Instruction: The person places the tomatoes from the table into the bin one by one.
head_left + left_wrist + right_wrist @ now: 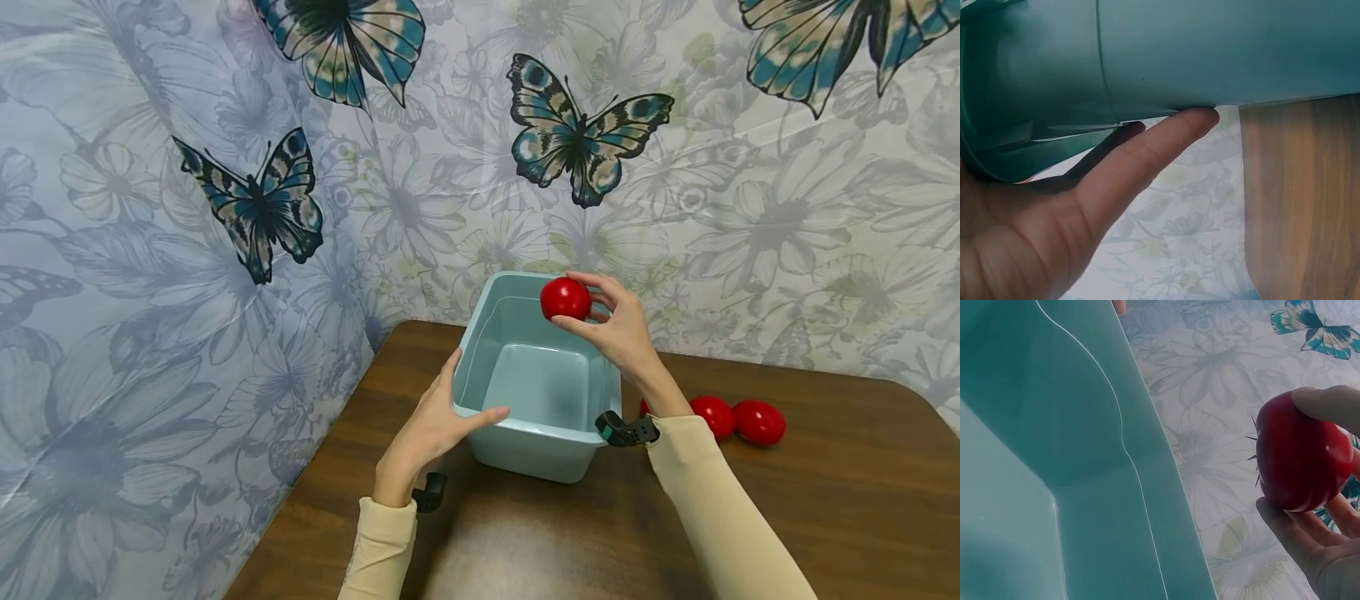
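Above the teal tub [536, 379] on the brown bench [825, 500], the right hand [618, 329] holds a red ball [565, 298] in a curled fingertip grip. At the tub's near-left rim, the left hand [431, 429] rests with straight fingers, thumb on the edge. Two more red balls [738, 419] lie on the bench to the right.

Counting per kind: one bin [525, 442] sitting on one table [825, 517]. Red balls showing: three for certain, one held above the bin [565, 298], two lying on the table [712, 415] [759, 422]. Two hands [427, 429] [622, 329] showing.
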A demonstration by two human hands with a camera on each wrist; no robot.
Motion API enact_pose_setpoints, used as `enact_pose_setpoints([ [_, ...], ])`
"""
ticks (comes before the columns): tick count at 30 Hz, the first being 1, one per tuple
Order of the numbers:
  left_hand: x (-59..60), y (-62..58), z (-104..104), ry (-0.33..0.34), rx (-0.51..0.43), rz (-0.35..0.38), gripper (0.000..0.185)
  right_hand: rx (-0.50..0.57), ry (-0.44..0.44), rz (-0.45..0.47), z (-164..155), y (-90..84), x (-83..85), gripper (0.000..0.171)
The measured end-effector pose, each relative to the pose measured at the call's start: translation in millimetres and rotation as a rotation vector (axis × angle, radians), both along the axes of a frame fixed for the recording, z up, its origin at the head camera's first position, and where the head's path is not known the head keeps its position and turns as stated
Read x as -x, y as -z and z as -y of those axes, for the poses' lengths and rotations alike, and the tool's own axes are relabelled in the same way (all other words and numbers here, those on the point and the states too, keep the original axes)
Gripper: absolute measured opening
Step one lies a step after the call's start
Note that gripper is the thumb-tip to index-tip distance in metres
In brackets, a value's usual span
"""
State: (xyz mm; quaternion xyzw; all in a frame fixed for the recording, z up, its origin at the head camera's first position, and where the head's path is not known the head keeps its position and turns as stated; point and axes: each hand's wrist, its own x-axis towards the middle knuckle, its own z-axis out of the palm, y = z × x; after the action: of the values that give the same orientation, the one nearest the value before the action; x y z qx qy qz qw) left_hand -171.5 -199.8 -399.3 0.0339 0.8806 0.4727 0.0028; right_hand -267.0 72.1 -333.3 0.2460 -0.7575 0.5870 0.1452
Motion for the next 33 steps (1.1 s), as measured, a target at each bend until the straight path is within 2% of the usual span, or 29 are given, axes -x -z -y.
enact_pose_setpoints([
  [7,0.0,1.4,-1,0.007,-0.01,0.002,0.123,0.085,-0.047,0.014,-4,-1.8,-3.6,0.058],
  [11,-0.2,1.1,0,0.008,-0.002,0.006,0.123,0.089,-0.055,0.026,-11,-5.8,-7.7,0.057],
  [16,0.0,0.1,0,0.008,0.026,0.015,0.124,0.078,-0.03,0.036,-35,-5.7,-15.1,0.054],
  [19,-0.4,-1.0,0,0.012,0.037,0.023,0.125,0.107,-0.015,0.04,-56,-0.4,-21.5,0.052],
  [23,0.1,-2.8,1,0.014,0.043,0.025,0.124,0.163,-0.018,0.045,-85,13.7,-30.8,0.051],
  [27,0.6,-3.1,2,0.011,0.044,0.028,0.124,0.185,-0.048,0.062,-109,36.6,-40.3,0.053],
  [30,0.6,-1.5,2,0.014,0.043,0.035,0.123,0.165,-0.064,0.073,-123,57.9,-47.8,0.055],
  [33,0.3,0.1,0,0.02,0.038,0.045,0.123,0.098,-0.031,0.089,-136,80.4,-55.5,0.054],
])
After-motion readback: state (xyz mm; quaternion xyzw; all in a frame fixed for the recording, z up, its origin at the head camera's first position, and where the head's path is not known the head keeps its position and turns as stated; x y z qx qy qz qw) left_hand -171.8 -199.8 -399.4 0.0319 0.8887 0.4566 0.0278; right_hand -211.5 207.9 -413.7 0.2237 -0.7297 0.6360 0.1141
